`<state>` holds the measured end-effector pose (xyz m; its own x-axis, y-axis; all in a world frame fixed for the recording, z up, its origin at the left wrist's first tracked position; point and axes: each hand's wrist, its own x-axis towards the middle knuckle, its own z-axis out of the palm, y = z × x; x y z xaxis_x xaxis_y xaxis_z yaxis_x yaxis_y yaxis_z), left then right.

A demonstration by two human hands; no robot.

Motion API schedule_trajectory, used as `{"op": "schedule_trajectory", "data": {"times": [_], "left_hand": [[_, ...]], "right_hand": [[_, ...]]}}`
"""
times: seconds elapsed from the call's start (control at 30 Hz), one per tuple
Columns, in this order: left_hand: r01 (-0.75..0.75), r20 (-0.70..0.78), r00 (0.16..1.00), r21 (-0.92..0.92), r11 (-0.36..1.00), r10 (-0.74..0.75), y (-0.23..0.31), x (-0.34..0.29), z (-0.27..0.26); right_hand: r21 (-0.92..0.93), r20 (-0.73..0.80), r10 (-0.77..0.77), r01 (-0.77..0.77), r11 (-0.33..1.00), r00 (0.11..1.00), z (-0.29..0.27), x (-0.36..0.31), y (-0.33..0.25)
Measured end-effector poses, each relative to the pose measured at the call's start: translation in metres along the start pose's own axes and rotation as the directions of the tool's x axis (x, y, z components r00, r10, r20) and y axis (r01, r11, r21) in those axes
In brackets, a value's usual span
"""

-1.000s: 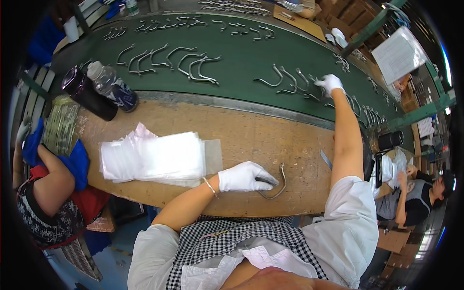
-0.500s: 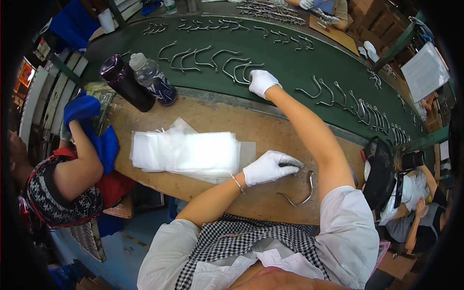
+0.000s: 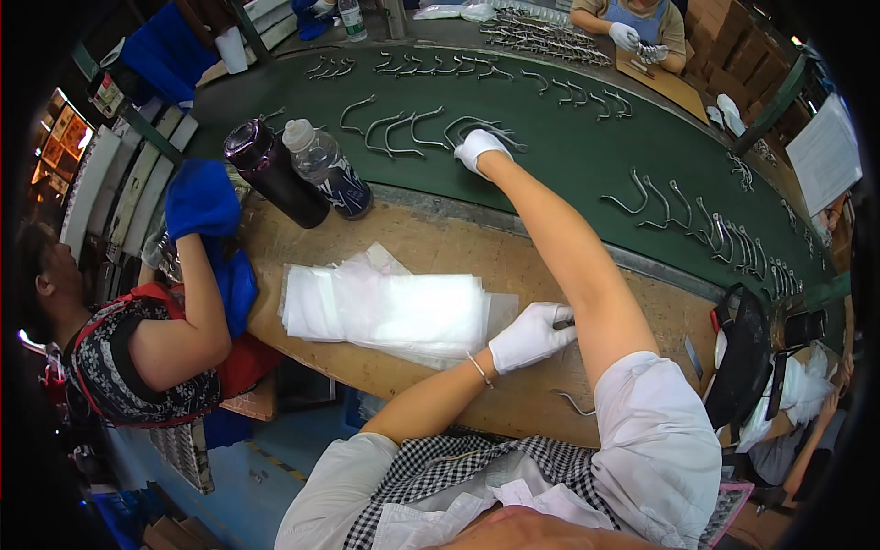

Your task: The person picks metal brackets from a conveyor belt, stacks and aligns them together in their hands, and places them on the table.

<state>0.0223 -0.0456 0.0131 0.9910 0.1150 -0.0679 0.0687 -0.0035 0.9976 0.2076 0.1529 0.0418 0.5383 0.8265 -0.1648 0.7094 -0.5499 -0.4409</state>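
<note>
Perhaps overlapping metal rods (image 3: 506, 139) could snag the right hand (image 3: 478, 153). Its grip — like the left hand's (image 3: 530, 339) (part-hidden) — I can't tell.

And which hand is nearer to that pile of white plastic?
The left hand: beside the right end of the pile. The right hand is farther, at curved metal pieces on the green belt.
</note>
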Motion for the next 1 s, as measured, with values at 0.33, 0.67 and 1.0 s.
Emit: {"op": "schedule_trajectory", "data": {"times": [0.33,0.67,1.0], "left_hand": [[-0.389,-0.200,0.864,0.320,0.864,0.463,-0.020,0.006,0.007],[-0.186,-0.466,0.885,-0.328,0.926,0.013,-0.010,0.012,-0.004],[-0.325,-0.332,0.942,-0.939,0.115,-0.054,-0.020,0.015,-0.042]], "right_hand": [[0.087,-0.063,0.112,-0.106,0.991,0.992,0.010,0.021,-0.039],[0.010,0.476,-0.031,0.030,0.999,0.879,-0.039,-0.039,0.040],[0.488,0.387,-0.212,-0.004,0.873,0.897,-0.037,-0.244,0.113]]}}
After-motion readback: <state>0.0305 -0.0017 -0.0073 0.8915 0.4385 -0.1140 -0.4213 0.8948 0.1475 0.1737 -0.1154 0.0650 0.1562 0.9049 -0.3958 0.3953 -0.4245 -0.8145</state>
